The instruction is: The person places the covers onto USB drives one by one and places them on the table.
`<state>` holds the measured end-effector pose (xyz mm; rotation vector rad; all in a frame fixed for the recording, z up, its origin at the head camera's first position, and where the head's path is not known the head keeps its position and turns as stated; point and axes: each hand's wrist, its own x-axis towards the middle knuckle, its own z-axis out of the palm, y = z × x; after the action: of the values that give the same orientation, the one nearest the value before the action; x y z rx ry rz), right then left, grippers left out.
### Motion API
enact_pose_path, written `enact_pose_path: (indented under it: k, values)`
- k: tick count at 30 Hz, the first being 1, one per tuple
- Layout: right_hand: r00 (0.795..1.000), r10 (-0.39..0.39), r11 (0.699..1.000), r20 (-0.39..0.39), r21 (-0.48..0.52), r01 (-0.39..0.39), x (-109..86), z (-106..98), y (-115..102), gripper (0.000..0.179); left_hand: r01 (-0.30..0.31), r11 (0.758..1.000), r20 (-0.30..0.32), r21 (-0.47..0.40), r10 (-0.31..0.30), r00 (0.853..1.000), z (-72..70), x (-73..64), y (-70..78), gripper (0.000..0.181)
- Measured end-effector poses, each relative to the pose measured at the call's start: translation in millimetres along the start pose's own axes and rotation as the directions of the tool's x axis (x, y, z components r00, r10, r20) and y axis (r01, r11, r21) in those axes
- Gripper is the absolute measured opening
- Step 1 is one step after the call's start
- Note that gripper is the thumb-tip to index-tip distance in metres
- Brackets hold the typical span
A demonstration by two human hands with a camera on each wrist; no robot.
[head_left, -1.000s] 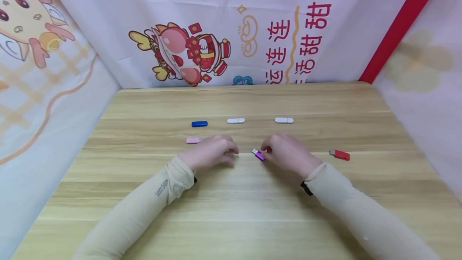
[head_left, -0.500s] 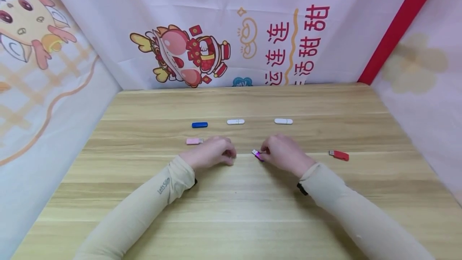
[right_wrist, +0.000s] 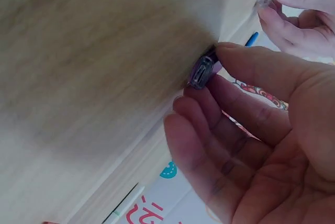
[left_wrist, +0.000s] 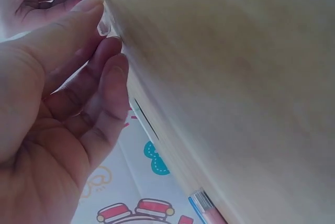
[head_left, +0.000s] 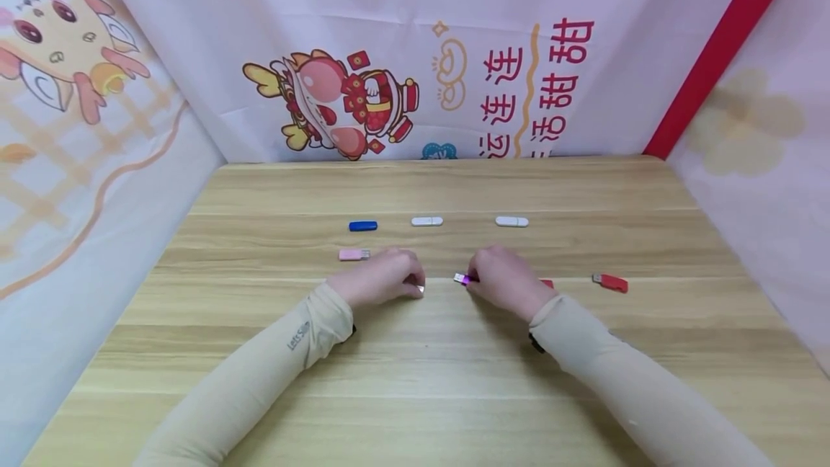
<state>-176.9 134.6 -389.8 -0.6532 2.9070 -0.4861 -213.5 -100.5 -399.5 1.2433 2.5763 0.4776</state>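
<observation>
Between thumb and fingertips my left hand (head_left: pixel 379 277) pinches a small clear cap (left_wrist: pixel 105 24), which shows as a pale speck in the head view. To its right, my right hand (head_left: pixel 507 279) pinches a purple USB flash drive (head_left: pixel 462 279) close over the table, its metal plug pointing left toward the left hand. The right wrist view shows the rear end of this purple drive (right_wrist: pixel 201 73) between thumb and fingers. A gap separates the cap and the plug. Just behind the left hand lies a pink USB flash drive (head_left: pixel 354 255) with a bare metal plug.
Along the back of the wooden table (head_left: pixel 415 395) lie a blue stick (head_left: pixel 363 225), a white stick (head_left: pixel 427 221) and another white stick (head_left: pixel 511 222). A red USB flash drive (head_left: pixel 611 282) sits at the right; a red piece (head_left: pixel 547 284) peeks out behind my right wrist.
My left fingers have drawn together, and the clear cap now shows at their tips. The purple drive has turned more level in my right hand. A red piece has come into sight behind the right wrist.
</observation>
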Motion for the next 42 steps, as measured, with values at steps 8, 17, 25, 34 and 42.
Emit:
enact_pose_path:
  k: [8, 17, 25, 34, 42]
  values:
    - [1.0, -0.011, 1.0, 0.012, -0.027, 0.011, 0.4, 0, -1, 0.024, -0.03, 1.0, -0.038, -0.004, 0.03, 0.999, -5.8, -6.9, 9.7, 0.006]
    - [0.996, -0.082, 0.996, -0.029, -0.024, 0.081, -2.8, -3, 0, 0.03, -0.056, 0.998, -0.1, -0.03, 0.053, 0.994, -13.6, -12.7, 21.4, 0.015]
    - [0.984, -0.151, 0.987, -0.094, 0.035, 0.155, -15.5, -12, -3, 0.022, -0.123, 0.992, -0.148, -0.013, 0.119, 0.982, -15.5, -18.3, 31.0, 0.019]
    - [0.947, -0.226, 0.967, -0.227, 0.063, 0.246, -40.1, -28, -11, 0.004, -0.168, 0.985, -0.241, 0.044, 0.174, 0.955, -18.8, -30.4, 42.6, 0.021]
    - [0.882, -0.347, 0.933, -0.318, -0.026, 0.358, -58.4, -37, -23, 0.014, -0.195, 0.978, -0.339, 0.072, 0.208, 0.918, -23.3, -42.9, 57.9, 0.025]
